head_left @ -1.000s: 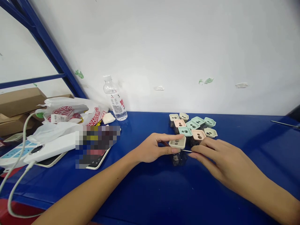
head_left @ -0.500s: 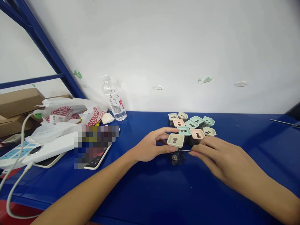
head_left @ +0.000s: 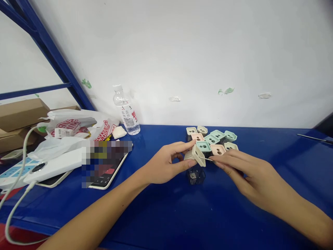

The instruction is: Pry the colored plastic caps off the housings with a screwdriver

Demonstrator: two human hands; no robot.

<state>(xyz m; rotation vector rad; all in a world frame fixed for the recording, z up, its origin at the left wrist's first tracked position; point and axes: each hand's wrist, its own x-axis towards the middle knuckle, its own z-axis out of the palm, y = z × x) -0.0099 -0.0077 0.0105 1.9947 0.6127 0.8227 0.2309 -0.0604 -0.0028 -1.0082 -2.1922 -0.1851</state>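
Observation:
My left hand is closed on a cream two-hole pencil sharpener top, held tilted with its face turned to the right. My right hand pinches a thin metal rod whose tip reaches the sharpener's face; the rest of it is hidden in the fingers. Below the left fingertips, a dark see-through sharpener container sits on the table with a small metal piece visible in it. Just beyond my hands stand several more sharpeners, among them a mint one and a pink one.
The blue table meets a white wall. At the left are a water bottle, plastic bags, a phone partly blurred out, a white power bank and a white cable. A thin dark-handled tool lies far right.
My left hand has tipped the cream sharpener top from nearly level to steeply tilted. The rod in my right hand has moved up from below its edge to its face.

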